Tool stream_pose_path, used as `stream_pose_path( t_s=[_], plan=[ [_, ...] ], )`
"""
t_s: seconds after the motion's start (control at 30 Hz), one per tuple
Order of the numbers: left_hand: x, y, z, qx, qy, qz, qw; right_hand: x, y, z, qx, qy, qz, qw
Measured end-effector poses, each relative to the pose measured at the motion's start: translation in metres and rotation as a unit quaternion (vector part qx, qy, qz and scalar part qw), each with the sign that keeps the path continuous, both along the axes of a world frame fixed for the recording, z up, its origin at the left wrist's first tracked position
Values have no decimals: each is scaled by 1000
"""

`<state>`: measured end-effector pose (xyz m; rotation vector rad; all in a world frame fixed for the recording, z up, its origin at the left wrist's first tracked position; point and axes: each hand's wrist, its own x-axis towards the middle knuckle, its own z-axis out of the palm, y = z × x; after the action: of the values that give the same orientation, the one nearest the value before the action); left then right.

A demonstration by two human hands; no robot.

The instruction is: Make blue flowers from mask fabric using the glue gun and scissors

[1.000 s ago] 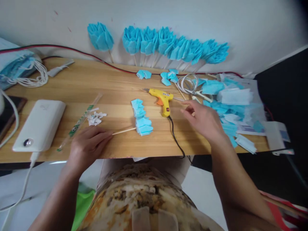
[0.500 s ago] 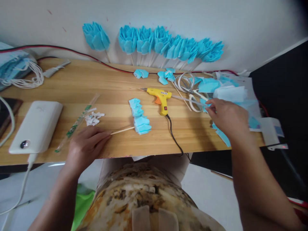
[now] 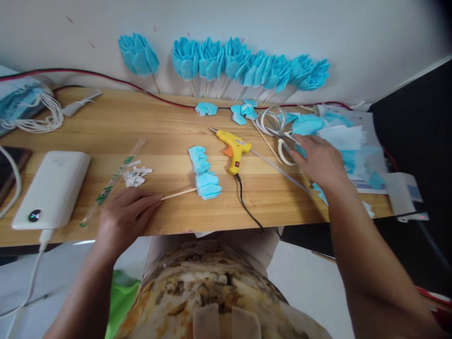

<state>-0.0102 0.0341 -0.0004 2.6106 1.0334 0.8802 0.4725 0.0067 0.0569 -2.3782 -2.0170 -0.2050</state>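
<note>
My left hand (image 3: 127, 214) rests on the wooden table (image 3: 148, 127) and pinches the near end of a thin wooden stick (image 3: 178, 193). That stick carries a half-built blue paper flower (image 3: 205, 173) lying on its side. My right hand (image 3: 319, 160) reaches over the white-handled scissors (image 3: 284, 141) and the heap of blue and white paper pieces (image 3: 339, 141); its fingers touch the scissors' handle, and I cannot tell if it grips anything. A yellow glue gun (image 3: 233, 147) lies between the two hands, its black cord (image 3: 247, 207) running off the front edge.
Several finished blue paper flowers (image 3: 226, 63) lean on the wall. A white power bank (image 3: 51, 188), a clear wrapper (image 3: 113, 179), white paper scraps (image 3: 136, 175) and coiled white cables (image 3: 38, 113) lie at the left. A red wire (image 3: 106, 77) runs along the back.
My right hand moved from beside the glue gun rightward to the paper heap, then back a little onto the scissors. The glue stick behind the gun now lies exposed. My left hand stayed put.
</note>
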Motion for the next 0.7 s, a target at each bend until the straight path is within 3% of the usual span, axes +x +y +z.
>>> stream_pose_path(
  t_s=[0.23, 0.5, 0.63, 0.7],
  plan=[
    [-2, -1, -2, -11, -8, 4, 1000, 17, 18, -15, -19, 8, -7, 1000],
    [-1, -1, -2, -16, -8, 0, 1000, -1, 2, 8, -42, -76, -88, 992],
    [-1, -1, -2, -9, 1, 4, 1000, -24, 7, 18, -12, -98, -81, 992],
    [-2, -1, -2, -4, 2, 5, 1000, -35, 15, 17, -46, -63, -76, 994]
  ],
)
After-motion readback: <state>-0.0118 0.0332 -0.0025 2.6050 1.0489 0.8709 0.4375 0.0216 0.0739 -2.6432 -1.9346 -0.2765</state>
